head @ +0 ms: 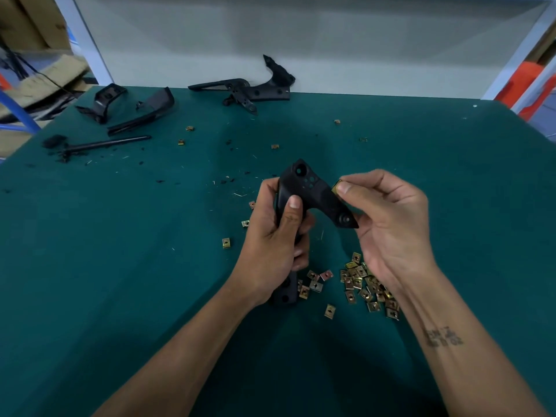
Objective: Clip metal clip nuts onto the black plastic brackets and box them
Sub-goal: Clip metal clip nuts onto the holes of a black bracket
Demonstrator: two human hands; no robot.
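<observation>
A: Right hand (391, 227)?
B: Pinching a brass clip nut (337, 186) between thumb and forefinger, pressed against the upper edge of the held bracket (316, 197). Whether seated on the edge: cannot tell.

A: Left hand (270, 245)?
B: Wrapped round the bracket's long leg, thumb laid flat across the front, fingers curled behind. Bracket lifted above the green mat (120, 266), bent end up, lower end poking out under the wrist.

A: Spare nuts?
B: Heaped pile of clip nuts (368, 285) on the mat just below and right of the bracket, partly under the right wrist. A few loose ones left of the bracket, more scattered beyond it.

A: Farther out?
B: Well beyond the bracket, at the mat's far edge, a large black bracket (255, 88) against the white back panel (301, 40). Far left of it, two curved black pieces (126, 106) and a thin black rod (108, 143), with black crumbs around.
</observation>
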